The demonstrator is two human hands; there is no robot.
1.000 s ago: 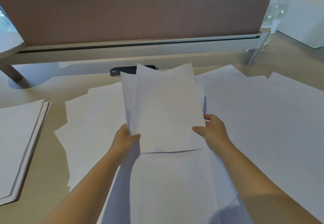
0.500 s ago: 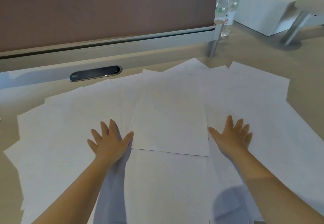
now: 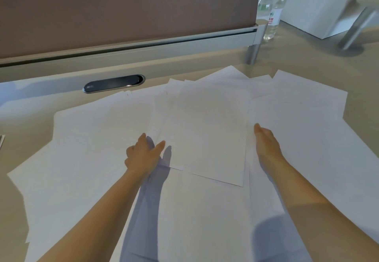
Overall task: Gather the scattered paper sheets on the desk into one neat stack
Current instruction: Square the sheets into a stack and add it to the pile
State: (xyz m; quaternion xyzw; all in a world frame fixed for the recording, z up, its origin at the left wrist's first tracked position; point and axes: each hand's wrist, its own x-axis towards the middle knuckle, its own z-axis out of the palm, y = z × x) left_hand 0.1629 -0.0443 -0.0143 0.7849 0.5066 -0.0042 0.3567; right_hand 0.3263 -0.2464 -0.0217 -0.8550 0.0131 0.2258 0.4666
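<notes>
White paper sheets (image 3: 86,149) cover most of the beige desk (image 3: 26,122), fanned and overlapping from the far left edge to the right side. At the left edge a corner of another paper pile (image 3: 1,141) just shows. Behind the spread runs a brown partition panel (image 3: 123,5) on a grey rail, and a dark oval cable slot (image 3: 113,83) sits in the desk just beyond the sheets.

The left hand (image 3: 143,155) rests on the paper left of centre, fingers straight and together, thumb spread toward the middle bundle – it grips nothing. Between the hands lies a small bundle of sheets (image 3: 207,134), loosely squared, its long axis running away from the person and its near edge skewed so the right corner lies closer. It rests on top of other sheets.

The right hand (image 3: 266,145) stands edge-on against the bundle's right side, fingers straight – whether it actually touches the paper edge I cannot tell. More sheets (image 3: 307,122) spread at angles to its right. Far right, past the partition's metal post (image 3: 254,53), stand two clear water bottles (image 3: 270,9), a white box (image 3: 320,5) and another metal leg (image 3: 356,28)
</notes>
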